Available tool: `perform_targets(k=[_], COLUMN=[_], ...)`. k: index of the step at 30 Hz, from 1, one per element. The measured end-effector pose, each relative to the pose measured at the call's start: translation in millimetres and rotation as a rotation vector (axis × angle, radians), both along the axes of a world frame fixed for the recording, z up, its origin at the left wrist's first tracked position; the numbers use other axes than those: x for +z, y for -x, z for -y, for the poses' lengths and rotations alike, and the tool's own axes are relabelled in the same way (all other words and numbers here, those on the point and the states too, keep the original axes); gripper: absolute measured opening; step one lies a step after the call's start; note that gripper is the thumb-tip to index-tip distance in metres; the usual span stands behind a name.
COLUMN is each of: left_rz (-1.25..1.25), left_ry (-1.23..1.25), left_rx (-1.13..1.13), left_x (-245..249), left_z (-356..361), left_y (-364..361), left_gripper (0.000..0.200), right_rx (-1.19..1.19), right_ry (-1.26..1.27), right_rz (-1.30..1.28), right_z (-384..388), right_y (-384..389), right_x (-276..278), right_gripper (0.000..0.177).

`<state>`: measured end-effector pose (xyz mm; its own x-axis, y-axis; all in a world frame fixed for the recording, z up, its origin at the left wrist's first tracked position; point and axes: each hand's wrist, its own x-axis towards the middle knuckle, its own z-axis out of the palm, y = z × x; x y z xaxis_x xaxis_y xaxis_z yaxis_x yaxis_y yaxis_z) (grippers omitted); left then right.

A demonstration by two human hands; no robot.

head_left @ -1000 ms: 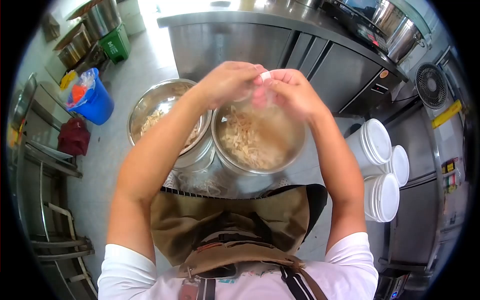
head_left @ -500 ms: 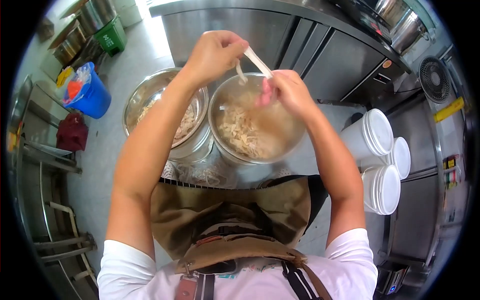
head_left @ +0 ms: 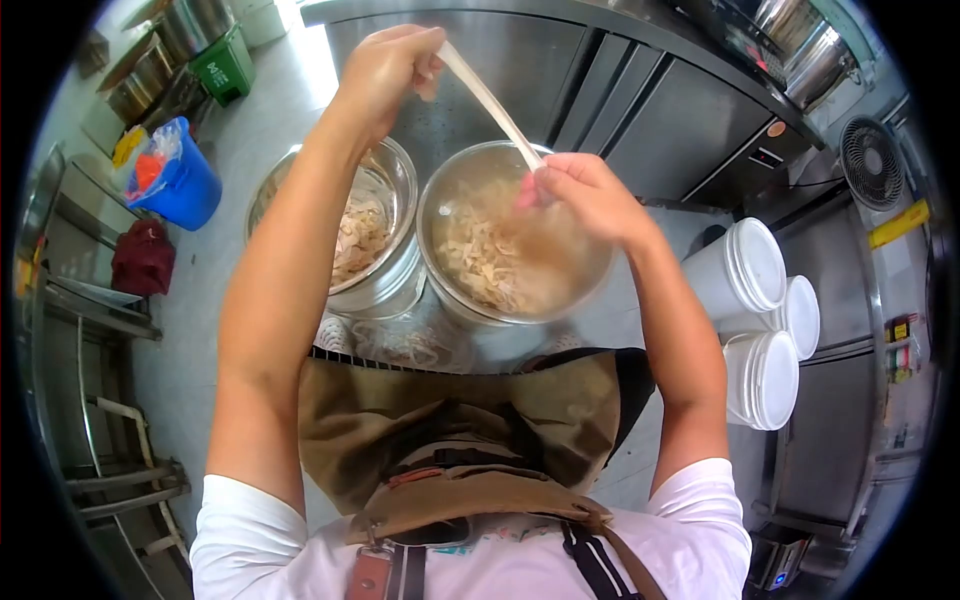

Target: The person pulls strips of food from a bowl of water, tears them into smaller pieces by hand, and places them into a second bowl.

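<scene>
A long, pale, soft strip of food is stretched taut on a slant between my two hands. Its upper end is pinched by my left hand, raised at the top over the floor in front of the cabinet. My right hand grips the lower end between thumb and fingers, above the right metal bowl. Cloudy water and a heap of pale cut pieces fill that bowl. Beside it, the left metal bowl holds more pale pieces, partly hidden by my left forearm.
White lidded buckets stand at the right, near a black fan. A steel cabinet spans the far side. At the left are a blue bin and a green bin. A clear plastic bag lies below the bowls.
My left hand has moved up and to the left, drawing the pale strip out longer. My right hand has shifted slightly lower, still gripping the other end.
</scene>
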<state>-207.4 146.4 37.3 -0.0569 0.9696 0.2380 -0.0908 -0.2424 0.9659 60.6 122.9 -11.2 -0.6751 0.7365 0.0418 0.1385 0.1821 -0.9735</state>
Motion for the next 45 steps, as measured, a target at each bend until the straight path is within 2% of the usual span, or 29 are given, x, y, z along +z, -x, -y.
perform_targets(k=[3,5,9,10,13,14,17,18,21,25,26,30,34,37,40,43,44,45], left_rz=[0.044,0.091,-0.098,-0.077,-0.288,-0.289,-0.529,-0.723,-0.789,-0.574,-0.488,-0.282,-0.121,0.156,0.465,0.731,0.719,0.658], left_ry=[0.056,0.139,-0.06,-0.098,-0.195,-0.294,-0.517,-0.697,-0.599,-0.378,-0.205,0.045,-0.036,0.059,0.154,0.208,0.201,0.304], left_rx=[0.016,-0.181,-0.289,-0.382,-0.402,-0.375,-0.15,0.076,0.159,0.209,0.18,0.154,0.183,0.141,0.249,0.227,0.151,0.211], left_x=[7,34,82,95,140,137,132,124,106,71,67,40,-3,-27,-41,-57,-66,-79], left_z=[-13,-8,-14,-15,8,-3,-9,-18,-20,-36,-31,-34,-35,-41,-29,-22,-20,-19], left_y=[-7,-25,-52,-55,-70,-71,-76,-75,-73,-55,-55,-27,-8,17,20,25,25,18], left_gripper=[0.023,0.028,0.027,0.032,0.034,0.036,0.032,0.03,0.029,0.031,0.029,0.03,0.026,0.023,0.024,0.022,0.028,0.025], right_rx=[0.02,0.015,0.033,0.093,0.167,0.151,0.051,-0.046,-0.077,-0.031,-0.054,-0.024,0.027,0.012,0.022,0.008,-0.005,0.015], right_ry=[-0.039,-0.061,-0.075,-0.102,-0.196,-0.189,-0.137,-0.114,-0.109,-0.096,-0.106,-0.059,-0.04,0.032,0.096,0.147,0.165,0.167], right_rz=[0.02,-0.025,-0.168,-0.174,-0.175,-0.162,-0.158,-0.157,-0.109,-0.056,0.008,0.049,0.018,0.016,0.054,0.118,0.142,0.14], right_z=[-10,-22,-43,-46,-58,-55,-52,-45,-50,-48,-43,-27,-20,-10,-7,-9,-11,-12], right_y=[1,2,4,4,5,6,2,4,0,-3,-4,-11,-17,-20,-25,-28,-28,-28], right_x=[31,64,144,162,195,201,188,180,141,78,66,21,-22,-42,-53,-60,-61,-61], right_gripper=[0.025,0.026,0.03,0.029,0.026,0.025,0.024,0.023,0.023,0.022,0.023,0.024,0.023,0.023,0.023,0.022,0.022,0.021])
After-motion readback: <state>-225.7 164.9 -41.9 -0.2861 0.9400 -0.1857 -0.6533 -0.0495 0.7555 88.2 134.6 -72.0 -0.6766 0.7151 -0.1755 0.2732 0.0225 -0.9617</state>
